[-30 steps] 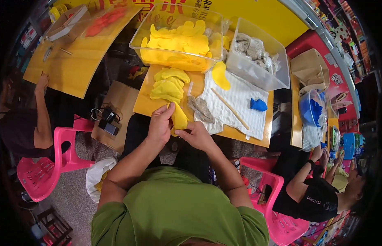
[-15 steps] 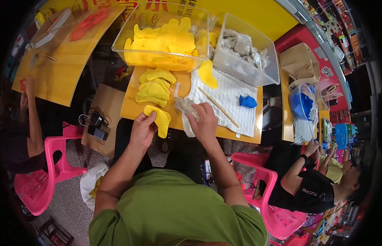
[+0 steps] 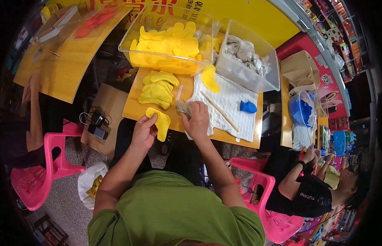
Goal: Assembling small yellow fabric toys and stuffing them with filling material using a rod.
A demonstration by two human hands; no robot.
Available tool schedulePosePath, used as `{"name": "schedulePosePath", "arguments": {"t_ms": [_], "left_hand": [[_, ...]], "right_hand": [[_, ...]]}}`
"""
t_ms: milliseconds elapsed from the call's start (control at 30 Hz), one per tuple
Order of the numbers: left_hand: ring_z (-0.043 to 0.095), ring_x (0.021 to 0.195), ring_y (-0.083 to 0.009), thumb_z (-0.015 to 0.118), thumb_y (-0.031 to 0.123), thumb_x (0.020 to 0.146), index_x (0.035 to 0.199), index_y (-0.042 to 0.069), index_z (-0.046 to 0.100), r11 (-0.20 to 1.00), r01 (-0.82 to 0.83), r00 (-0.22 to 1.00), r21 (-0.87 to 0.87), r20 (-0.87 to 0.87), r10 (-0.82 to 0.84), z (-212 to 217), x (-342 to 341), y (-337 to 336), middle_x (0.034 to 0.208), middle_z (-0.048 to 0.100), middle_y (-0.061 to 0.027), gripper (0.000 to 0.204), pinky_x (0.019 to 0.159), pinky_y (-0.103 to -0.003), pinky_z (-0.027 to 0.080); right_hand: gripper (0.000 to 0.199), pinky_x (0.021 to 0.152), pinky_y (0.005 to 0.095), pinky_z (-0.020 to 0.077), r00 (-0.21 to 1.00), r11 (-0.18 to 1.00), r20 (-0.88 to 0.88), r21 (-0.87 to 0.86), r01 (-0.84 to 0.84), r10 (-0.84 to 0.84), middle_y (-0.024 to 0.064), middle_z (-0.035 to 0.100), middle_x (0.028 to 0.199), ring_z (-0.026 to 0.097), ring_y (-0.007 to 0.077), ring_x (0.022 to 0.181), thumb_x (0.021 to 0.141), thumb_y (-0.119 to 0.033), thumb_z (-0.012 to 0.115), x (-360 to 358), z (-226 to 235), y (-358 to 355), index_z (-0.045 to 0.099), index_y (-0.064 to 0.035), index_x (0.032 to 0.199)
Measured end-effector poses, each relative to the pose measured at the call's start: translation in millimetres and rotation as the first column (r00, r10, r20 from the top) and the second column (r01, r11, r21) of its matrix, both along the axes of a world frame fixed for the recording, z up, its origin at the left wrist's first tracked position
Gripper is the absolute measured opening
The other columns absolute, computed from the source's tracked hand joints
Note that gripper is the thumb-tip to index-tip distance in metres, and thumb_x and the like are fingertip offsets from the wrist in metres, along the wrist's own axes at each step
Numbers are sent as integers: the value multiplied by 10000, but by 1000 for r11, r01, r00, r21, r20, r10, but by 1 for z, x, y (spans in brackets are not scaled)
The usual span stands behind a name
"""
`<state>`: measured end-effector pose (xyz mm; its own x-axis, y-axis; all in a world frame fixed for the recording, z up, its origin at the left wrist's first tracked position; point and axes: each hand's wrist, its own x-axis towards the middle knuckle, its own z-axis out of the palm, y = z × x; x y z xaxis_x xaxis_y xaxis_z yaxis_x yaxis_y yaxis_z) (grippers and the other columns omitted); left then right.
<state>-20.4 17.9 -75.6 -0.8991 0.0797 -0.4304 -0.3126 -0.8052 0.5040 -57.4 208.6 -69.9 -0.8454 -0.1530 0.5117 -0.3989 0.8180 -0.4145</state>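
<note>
Yellow fabric piece (image 3: 159,121) hangs off the near edge of the counter (image 3: 133,110), pinched in the left hand (image 3: 144,130), whose grip is closed on its lower end; the right hand (image 3: 196,119) is closed on a grey wad of stuffing (image 3: 183,108) just beside it; judging by this, filling is barely begun; beyond lie a small stack of yellow pieces (image 3: 157,88), then the clear bin (image 3: 168,41) heaped with more, so most seems left.
</note>
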Motion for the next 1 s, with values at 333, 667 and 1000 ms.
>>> {"name": "schedulePosePath", "arguments": {"t_ms": [333,667,1000], "left_hand": [[622,907,-176,560,82,895,1052,37,577,1000,10,1000,11,17,-10,-7,3,-3,985,628,-53,164,818,-323,509],[612,919,-175,558,123,904,1078,37,562,998,4,1000,59,20,-5,-9,3,-6,996,619,-57,194,825,-319,496],[630,873,-170,557,123,905,1026,32,593,994,-5,1000,111,-16,7,6,1,2,954,638,-59,156,804,-308,509]], "right_hand": [[393,713,419,433,997,989,52,138,-59,53,120,507,889,504,318,847,595,-106,736,-10,-4,9,548,-53,935],[308,642,383,455,988,971,123,206,-120,96,124,524,902,524,322,814,672,-89,703,-17,-6,8,538,-41,928],[108,525,203,388,734,580,434,-812,66,523,17,580,717,490,65,582,910,-128,509,19,39,12,546,-29,935]]}}
